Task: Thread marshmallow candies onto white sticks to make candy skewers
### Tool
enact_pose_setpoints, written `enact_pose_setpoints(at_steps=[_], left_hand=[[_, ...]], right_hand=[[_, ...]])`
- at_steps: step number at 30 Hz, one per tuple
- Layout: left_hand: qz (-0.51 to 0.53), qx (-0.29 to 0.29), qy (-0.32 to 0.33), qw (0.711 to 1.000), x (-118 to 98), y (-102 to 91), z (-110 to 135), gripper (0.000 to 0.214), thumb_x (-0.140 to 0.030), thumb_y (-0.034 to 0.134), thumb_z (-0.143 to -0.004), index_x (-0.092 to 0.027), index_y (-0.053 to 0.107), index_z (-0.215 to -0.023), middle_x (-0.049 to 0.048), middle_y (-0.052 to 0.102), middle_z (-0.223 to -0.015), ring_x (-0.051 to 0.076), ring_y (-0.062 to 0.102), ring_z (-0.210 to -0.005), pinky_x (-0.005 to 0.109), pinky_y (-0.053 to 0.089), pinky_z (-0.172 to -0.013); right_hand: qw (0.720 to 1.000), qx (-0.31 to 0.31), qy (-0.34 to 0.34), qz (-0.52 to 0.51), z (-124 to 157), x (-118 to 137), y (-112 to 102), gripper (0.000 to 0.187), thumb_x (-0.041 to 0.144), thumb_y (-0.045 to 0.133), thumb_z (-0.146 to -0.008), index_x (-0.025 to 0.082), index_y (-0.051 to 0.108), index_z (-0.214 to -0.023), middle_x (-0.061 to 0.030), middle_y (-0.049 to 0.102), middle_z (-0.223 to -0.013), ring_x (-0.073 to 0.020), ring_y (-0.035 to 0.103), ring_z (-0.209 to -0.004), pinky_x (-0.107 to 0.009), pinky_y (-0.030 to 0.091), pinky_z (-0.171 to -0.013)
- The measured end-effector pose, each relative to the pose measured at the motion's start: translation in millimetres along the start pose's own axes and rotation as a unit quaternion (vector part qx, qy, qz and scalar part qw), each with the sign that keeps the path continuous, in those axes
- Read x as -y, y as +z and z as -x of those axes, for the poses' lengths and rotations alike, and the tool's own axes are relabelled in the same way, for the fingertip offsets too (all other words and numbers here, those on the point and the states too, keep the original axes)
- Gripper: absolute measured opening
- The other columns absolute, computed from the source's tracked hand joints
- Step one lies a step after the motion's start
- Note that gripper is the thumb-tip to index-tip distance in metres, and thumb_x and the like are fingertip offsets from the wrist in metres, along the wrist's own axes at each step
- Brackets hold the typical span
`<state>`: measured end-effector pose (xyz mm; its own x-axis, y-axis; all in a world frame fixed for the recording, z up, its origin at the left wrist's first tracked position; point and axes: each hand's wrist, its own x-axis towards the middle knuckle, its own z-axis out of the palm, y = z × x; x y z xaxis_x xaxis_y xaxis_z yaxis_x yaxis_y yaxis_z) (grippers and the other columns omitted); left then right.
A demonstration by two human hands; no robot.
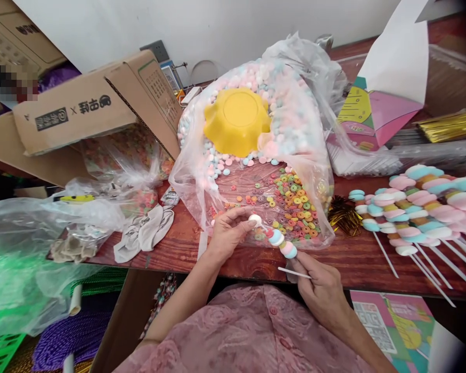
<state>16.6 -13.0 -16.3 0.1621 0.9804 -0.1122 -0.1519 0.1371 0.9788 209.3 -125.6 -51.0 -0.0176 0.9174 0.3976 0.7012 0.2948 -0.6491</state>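
My left hand [227, 233] pinches a white marshmallow [255, 220] between thumb and fingertips, at the upper end of a candy skewer. My right hand [320, 282] is closed around the lower end of that skewer [282, 243]. Blue, white and pink marshmallows are threaded on it, with red and yellowish cereal rings between them. A white stick [293, 272] pokes out leftward from the right hand; I cannot tell how it joins the skewer. Just beyond both hands, loose coloured cereal rings [295, 199] lie on a clear plastic bag [322, 228].
A yellow scalloped bowl [238, 119] rests upside down on pastel marshmallows [291, 119]. Finished marshmallow skewers [415, 207] are piled at right beside gold tinsel [344, 215]. Cardboard boxes [77, 109], plastic bags and a grey cloth [143, 233] occupy the left side.
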Motion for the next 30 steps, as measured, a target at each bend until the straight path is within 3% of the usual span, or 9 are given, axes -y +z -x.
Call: enact_pose_setpoints(at_steps=[4, 10, 13, 16, 19, 24, 30], left_hand=[[0.106, -0.015, -0.018, 0.994, -6.4, 3.0, 6.5, 0.036, -0.024, 0.090, -0.057, -0.020, 0.077, -0.090, 0.0021, 0.075, -0.087, 0.015, 0.068, -0.077, 0.027, 0.058, -0.067], [0.041, -0.032, 0.050, 0.997, -3.0, 1.6, 12.9, 0.028, -0.024, 0.088, -0.064, -0.023, 0.078, -0.090, 0.0006, 0.075, -0.092, 0.013, 0.069, -0.080, 0.026, 0.057, -0.075], [-0.068, -0.039, 0.155, 0.985, -0.5, -0.6, 16.2, 0.022, -0.022, 0.083, -0.072, -0.024, 0.078, -0.094, 0.0027, 0.076, -0.096, 0.016, 0.070, -0.086, 0.029, 0.058, -0.079], [-0.194, -0.022, 0.292, 0.936, 2.3, -1.9, 17.5, 0.018, -0.017, 0.075, -0.080, -0.024, 0.077, -0.096, 0.0047, 0.077, -0.094, 0.017, 0.071, -0.087, 0.034, 0.058, -0.082], [-0.264, 0.008, 0.364, 0.893, 4.5, -2.5, 17.2, 0.021, -0.013, 0.066, -0.086, -0.024, 0.076, -0.101, 0.0070, 0.078, -0.096, 0.019, 0.072, -0.088, 0.035, 0.058, -0.081], [-0.280, 0.021, 0.388, 0.878, 7.6, -1.8, 17.2, 0.024, -0.009, 0.063, -0.087, -0.023, 0.075, -0.103, 0.0079, 0.077, -0.096, 0.018, 0.072, -0.088, 0.033, 0.059, -0.079], [-0.236, -0.010, 0.353, 0.905, 12.6, 6.0, 22.7, 0.022, -0.013, 0.065, -0.087, -0.024, 0.075, -0.104, 0.0070, 0.077, -0.101, 0.017, 0.072, -0.092, 0.033, 0.060, -0.085]], right_hand=[[1.000, -0.011, -0.019, -0.004, -6.0, 7.5, -0.6, 0.024, 0.020, 0.046, -0.098, 0.015, 0.068, -0.091, -0.0005, 0.065, -0.065, -0.0106, 0.054, -0.047, -0.021, 0.037, -0.048], [1.000, 0.008, -0.014, 0.014, -4.6, 10.8, -1.4, 0.026, 0.019, 0.043, -0.098, 0.016, 0.069, -0.097, -0.0010, 0.066, -0.066, -0.0121, 0.057, -0.050, -0.023, 0.040, -0.051], [0.999, 0.019, -0.021, 0.031, -2.0, 9.9, -0.8, 0.027, 0.017, 0.044, -0.097, 0.015, 0.069, -0.104, -0.0038, 0.072, -0.076, -0.0146, 0.064, -0.056, -0.024, 0.044, -0.055], [0.998, 0.025, -0.025, 0.046, -0.5, 10.2, 0.1, 0.029, 0.016, 0.043, -0.097, 0.015, 0.069, -0.111, -0.0064, 0.075, -0.083, -0.0172, 0.070, -0.065, -0.025, 0.046, -0.057], [0.999, 0.022, -0.020, 0.037, -0.9, 11.7, -0.1, 0.029, 0.015, 0.043, -0.097, 0.013, 0.069, -0.112, -0.0052, 0.073, -0.080, -0.0158, 0.067, -0.060, -0.024, 0.045, -0.055], [1.000, 0.009, -0.008, 0.004, -6.0, 16.4, 0.6, 0.028, 0.014, 0.043, -0.098, 0.014, 0.070, -0.107, -0.0006, 0.066, -0.067, -0.0120, 0.058, -0.049, -0.022, 0.040, -0.051], [1.000, -0.003, -0.011, -0.023, -11.9, 20.2, 8.6, 0.028, 0.013, 0.043, -0.097, 0.011, 0.071, -0.098, -0.0026, 0.066, -0.068, -0.0116, 0.058, -0.051, -0.021, 0.041, -0.049]])
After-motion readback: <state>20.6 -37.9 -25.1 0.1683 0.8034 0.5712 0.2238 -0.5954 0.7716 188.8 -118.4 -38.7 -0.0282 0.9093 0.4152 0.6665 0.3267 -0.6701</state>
